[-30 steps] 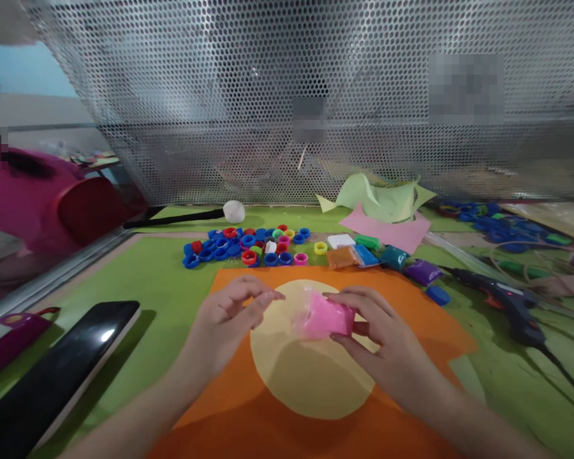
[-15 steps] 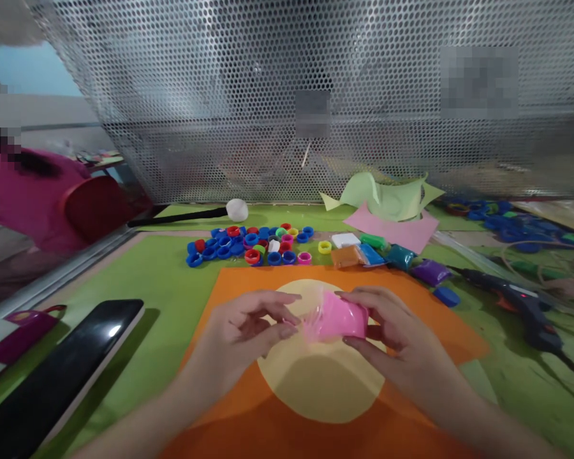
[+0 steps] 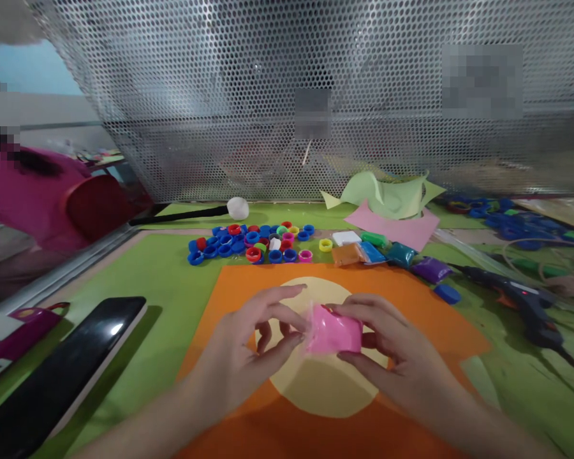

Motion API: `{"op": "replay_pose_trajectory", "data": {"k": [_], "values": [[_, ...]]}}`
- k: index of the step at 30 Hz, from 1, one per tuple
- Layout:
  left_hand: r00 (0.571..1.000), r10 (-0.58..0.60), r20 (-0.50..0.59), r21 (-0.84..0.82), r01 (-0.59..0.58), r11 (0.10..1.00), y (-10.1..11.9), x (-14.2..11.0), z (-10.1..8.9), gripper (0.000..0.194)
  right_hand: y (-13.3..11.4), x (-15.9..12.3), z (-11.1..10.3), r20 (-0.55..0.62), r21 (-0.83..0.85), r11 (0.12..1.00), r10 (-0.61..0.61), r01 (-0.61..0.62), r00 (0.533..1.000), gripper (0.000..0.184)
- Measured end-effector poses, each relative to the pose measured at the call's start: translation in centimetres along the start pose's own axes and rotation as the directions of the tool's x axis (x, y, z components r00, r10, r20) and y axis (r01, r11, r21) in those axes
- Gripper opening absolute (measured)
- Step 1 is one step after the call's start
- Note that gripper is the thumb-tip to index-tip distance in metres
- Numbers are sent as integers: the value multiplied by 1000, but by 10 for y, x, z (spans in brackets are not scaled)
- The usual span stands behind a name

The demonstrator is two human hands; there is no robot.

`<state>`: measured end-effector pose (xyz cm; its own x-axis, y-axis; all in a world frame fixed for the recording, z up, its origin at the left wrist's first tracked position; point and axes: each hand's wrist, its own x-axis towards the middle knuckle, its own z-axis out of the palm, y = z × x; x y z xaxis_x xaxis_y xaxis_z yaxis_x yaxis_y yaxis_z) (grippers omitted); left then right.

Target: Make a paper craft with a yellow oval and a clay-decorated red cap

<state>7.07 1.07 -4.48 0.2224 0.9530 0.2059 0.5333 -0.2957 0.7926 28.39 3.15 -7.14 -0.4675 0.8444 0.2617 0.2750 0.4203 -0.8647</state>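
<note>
My right hand (image 3: 387, 347) is closed round a pink packet of clay (image 3: 335, 332) in clear wrapping, held above a pale yellow paper circle (image 3: 316, 389) on an orange sheet (image 3: 411, 299). My left hand (image 3: 249, 341) pinches the packet's left end between thumb and forefinger, the other fingers spread. Both hands hover a little over the paper.
A heap of coloured bottle caps (image 3: 249, 242) lies beyond the orange sheet, with several clay packets (image 3: 373, 252) to its right. A glue gun (image 3: 521, 299) lies at right, a black phone (image 3: 62, 370) at left. Green and pink paper (image 3: 392, 204) sits by the perforated metal screen (image 3: 287, 95). A person in pink (image 3: 29, 191) is at far left.
My left hand has closed in on the packet's left end and now pinches the wrapping. Both hands and the packet have dropped slightly toward me.
</note>
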Motion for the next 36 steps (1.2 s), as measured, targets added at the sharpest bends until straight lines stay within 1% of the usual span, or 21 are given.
{"op": "replay_pose_trajectory", "data": {"k": [1, 3, 5, 8, 10, 13, 16, 18, 22, 25, 27, 29, 32, 36], "values": [[1000, -22, -2, 42, 22, 999, 1, 1, -1, 22, 1, 0, 0, 0, -18, 1000, -10, 10, 1000, 41], [998, -63, -4, 115, 63, 991, 2, 2, -1, 38, 1, -1, 1, -1, -52, 998, -29, 29, 1000, 44], [996, -87, 20, 156, 83, 984, 2, 2, -2, 48, 2, -1, 2, -2, -84, 995, -56, 55, 998, 45], [988, -109, 107, 158, 92, 983, 2, 1, -1, 58, 3, -1, 2, 0, -157, 981, -116, 115, 993, 45], [982, -134, 136, 161, 111, 981, 1, -1, 0, 65, 5, 0, 2, 9, -204, 968, -144, 143, 989, 43], [980, -156, 125, 184, 131, 974, 1, -1, 0, 72, 5, 1, 2, 28, -232, 957, -174, 176, 984, 42], [977, -173, 127, 184, 148, 972, 1, 0, -2, 76, 4, 1, 1, 62, -237, 949, -199, 208, 978, 46], [974, -170, 150, 188, 141, 972, 1, 0, -2, 77, 2, 0, 1, 94, -231, 946, -209, 226, 973, 48], [978, -118, 171, 219, 79, 972, 0, -1, -1, 76, 1, -1, -1, 133, -233, 943, -212, 238, 968, 48], [983, -108, 151, 207, 75, 975, -1, -1, 0, 73, 2, -1, -3, 108, -254, 939, -213, 234, 971, 49], [984, -122, 130, 208, 93, 974, 0, 1, 0, 74, 2, -1, -4, 112, -259, 937, -213, 236, 971, 48], [987, -131, 98, 233, 105, 967, 1, 1, 1, 71, 1, -1, -4, 122, -257, 937, -212, 237, 970, 48], [991, -115, 67, 279, 92, 956, 3, 0, 0, 64, -1, -1, -5, 111, -249, 943, -201, 223, 973, 49], [988, -128, 84, 269, 102, 958, 4, -3, -1, 65, 0, 1, -5, 76, -213, 960, -171, 183, 982, 48]]}}
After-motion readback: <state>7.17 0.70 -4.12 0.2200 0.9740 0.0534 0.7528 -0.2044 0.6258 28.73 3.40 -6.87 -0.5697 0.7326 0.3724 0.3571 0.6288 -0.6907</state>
